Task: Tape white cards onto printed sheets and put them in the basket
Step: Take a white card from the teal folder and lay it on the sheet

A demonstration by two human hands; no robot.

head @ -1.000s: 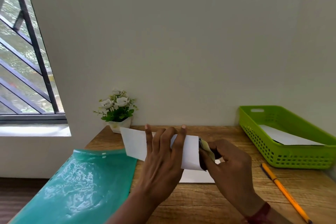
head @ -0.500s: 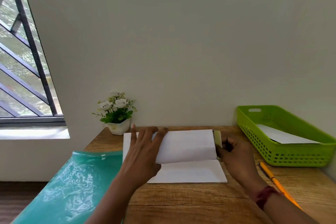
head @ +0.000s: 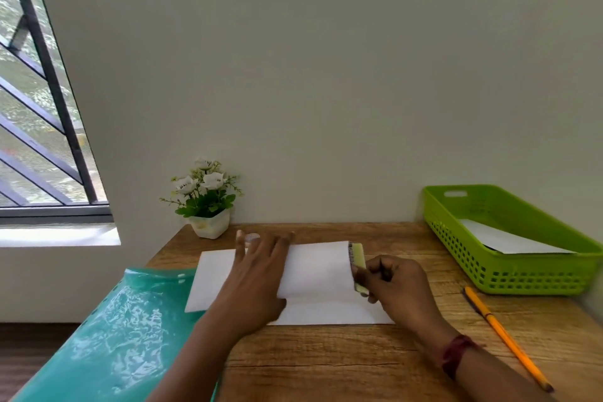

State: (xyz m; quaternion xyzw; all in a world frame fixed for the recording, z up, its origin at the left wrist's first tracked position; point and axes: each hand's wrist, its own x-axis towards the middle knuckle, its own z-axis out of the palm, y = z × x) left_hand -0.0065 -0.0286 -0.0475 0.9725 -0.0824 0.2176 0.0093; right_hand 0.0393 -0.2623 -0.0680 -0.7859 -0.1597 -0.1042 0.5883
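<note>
A white sheet [head: 208,284] lies flat on the wooden desk [head: 326,362]. On top of it sits a smaller white card [head: 318,269]. My left hand [head: 257,274] presses flat on the card's left part with straight fingers. My right hand [head: 396,285] pinches a pale yellow-green strip [head: 358,263] with a dark upper end against the card's right edge. A small clear tape roll [head: 253,237] shows just beyond my left fingertips. The green basket [head: 535,277] stands at the right with a white sheet [head: 502,238] inside.
A teal plastic folder [head: 114,336] hangs over the desk's left edge. A potted white flower [head: 205,202] stands at the back by the wall. A yellow pencil [head: 505,336] lies in front of the basket. A barred window [head: 39,108] is at the left.
The card was held up off the desk a second ago; it now lies flat on the sheet. My left hand slid left and flattened on it, and my right hand stays at its right edge.
</note>
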